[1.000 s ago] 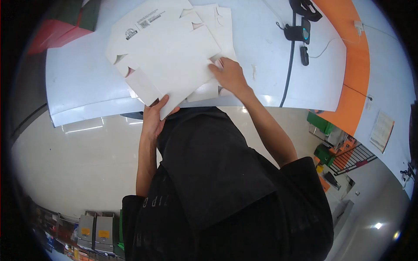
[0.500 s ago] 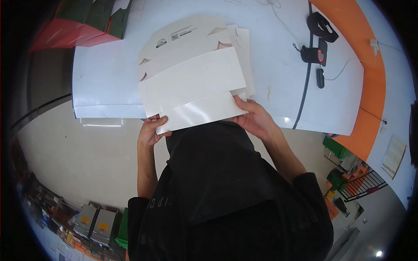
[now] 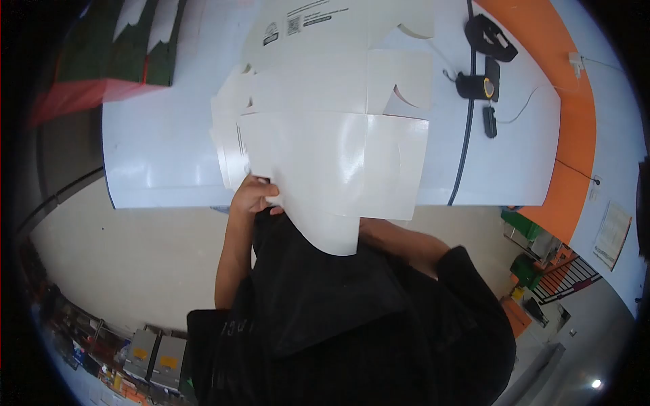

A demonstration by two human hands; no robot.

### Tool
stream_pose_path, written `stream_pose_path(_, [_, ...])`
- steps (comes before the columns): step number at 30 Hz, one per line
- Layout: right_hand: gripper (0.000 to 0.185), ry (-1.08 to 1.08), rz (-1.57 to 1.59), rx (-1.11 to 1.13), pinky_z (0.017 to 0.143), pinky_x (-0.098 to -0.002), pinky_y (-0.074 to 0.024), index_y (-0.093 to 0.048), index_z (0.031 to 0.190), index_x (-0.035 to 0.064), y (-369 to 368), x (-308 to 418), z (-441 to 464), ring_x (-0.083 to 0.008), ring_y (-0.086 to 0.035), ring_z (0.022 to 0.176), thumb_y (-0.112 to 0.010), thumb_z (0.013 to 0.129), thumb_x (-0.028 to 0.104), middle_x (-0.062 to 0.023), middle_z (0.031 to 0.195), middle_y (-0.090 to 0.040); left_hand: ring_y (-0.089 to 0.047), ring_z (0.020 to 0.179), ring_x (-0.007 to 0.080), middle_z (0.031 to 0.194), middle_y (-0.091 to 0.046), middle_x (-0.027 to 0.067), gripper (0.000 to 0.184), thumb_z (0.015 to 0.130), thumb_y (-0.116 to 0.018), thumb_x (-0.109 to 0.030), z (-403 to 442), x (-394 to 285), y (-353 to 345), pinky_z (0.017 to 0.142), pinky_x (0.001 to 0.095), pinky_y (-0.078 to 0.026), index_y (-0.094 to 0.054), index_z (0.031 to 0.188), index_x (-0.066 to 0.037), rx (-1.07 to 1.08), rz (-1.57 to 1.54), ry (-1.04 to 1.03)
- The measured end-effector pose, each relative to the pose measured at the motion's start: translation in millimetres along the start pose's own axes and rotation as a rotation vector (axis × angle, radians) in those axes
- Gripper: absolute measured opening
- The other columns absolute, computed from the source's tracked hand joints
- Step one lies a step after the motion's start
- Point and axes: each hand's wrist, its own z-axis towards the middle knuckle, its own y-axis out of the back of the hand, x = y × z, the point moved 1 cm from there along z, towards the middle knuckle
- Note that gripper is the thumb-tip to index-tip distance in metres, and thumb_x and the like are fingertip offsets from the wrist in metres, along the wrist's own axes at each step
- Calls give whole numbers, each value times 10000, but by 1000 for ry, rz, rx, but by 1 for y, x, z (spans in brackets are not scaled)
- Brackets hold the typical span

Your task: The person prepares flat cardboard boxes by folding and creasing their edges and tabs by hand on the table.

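Note:
A large white flat cardboard box blank (image 3: 308, 145) stretches from the table toward my body. Its near flap bends down in a curve, and its far part carries black print and a square code. My left hand (image 3: 256, 194) is closed, pinching the left near edge of the blank. My right hand is hidden beneath the blank; only its wrist and forearm (image 3: 399, 242) show, reaching in from the right. Slots and side flaps stand out along the right side. More flat cardboard blanks (image 3: 229, 139) lie under it at the left.
The white table (image 3: 159, 159) bears dark green and red boxes (image 3: 105, 64) at the back left. At the right are a black cable (image 3: 462, 155), a small black cylindrical device (image 3: 474, 86), a black strap-like item (image 3: 491, 37) and an orange table edge (image 3: 575, 128).
The top blank has opened out, moved right and come closer, its side flaps now spread. My right hand has gone from its right edge to underneath. My left hand still grips the left edge.

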Motion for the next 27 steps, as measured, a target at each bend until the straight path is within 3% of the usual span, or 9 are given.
stream_pose_path(5, [565,227,-462,-449,1013,-452,-508,-540,1357,24,10,89,-24,-254,-609,1201,-744,830,1,-130,1349,-598,-654,733,247,1036,-672,151,409,837,-731,45,18,-68,-8,433,344,-461,-588,1217,-4,-331,221,-13])
stream_pose_path(7, [375,335,-898,-808,866,-343,-560,-665,1171,-19,-16,132,0,-176,-680,952,-782,818,29,-134,1124,-698,-650,760,239,1018,-669,140,392,840,-749,24,41,-102,-24,460,354,-478,-591,1197,0,-493,341,-40])
stream_pose_path(8, [310,338,-1169,-950,815,-309,-564,-700,1105,-26,-26,151,14,-149,-682,881,-788,817,45,-121,1042,-723,-644,877,235,1054,-638,133,426,874,-735,-35,52,-123,-37,563,336,-521,-541,1246,38,-443,452,-39])
stream_pose_path(14, [230,734,-1339,-1059,707,-289,-528,-724,976,-46,16,213,111,-111,-654,794,-741,798,99,-54,863,-727,-591,1067,228,1222,-543,130,580,855,-788,-110,138,-229,-70,698,327,-566,-452,1311,18,-569,735,-41])
stream_pose_path(17, [295,565,-1461,-1254,685,-311,-535,-738,938,-38,88,229,148,-175,-684,715,-793,747,180,-98,768,-726,-580,1110,224,1238,-531,135,543,872,-771,-117,170,-261,-37,813,317,-589,-460,1291,35,-585,782,88])
stream_pose_path(21, [308,486,-1565,-1318,687,-357,-549,-755,918,-10,109,234,178,-236,-703,662,-805,747,242,-150,746,-728,-636,1047,256,1189,-552,160,411,928,-692,-74,193,-254,32,910,365,-628,-504,1254,93,-561,501,-269])
stream_pose_path(22, [311,471,-1543,-1328,690,-362,-551,-756,920,-7,103,235,184,-237,-705,665,-802,752,252,-142,742,-729,-638,1053,239,1275,-549,193,471,945,-663,-77,193,-254,37,937,372,-611,-464,1327,116,-569,483,-317])
stream_pose_path(25, [342,412,-1588,-1364,746,-379,-558,-753,938,-14,93,239,190,-260,-721,764,-807,772,279,-143,806,-742,-622,1103,264,1386,-521,221,585,940,-678,-122,184,-251,42,999,398,-550,-419,1409,112,-629,570,-473])
stream_pose_path(27, [378,497,-1676,-1362,779,-389,-558,-746,988,-21,101,246,188,-266,-725,823,-812,779,286,-154,882,-751,-604,1136,291,1443,-492,229,650,925,-699,-165,166,-240,37,1036,419,-496,-403,1443,94,-767,899,-584])
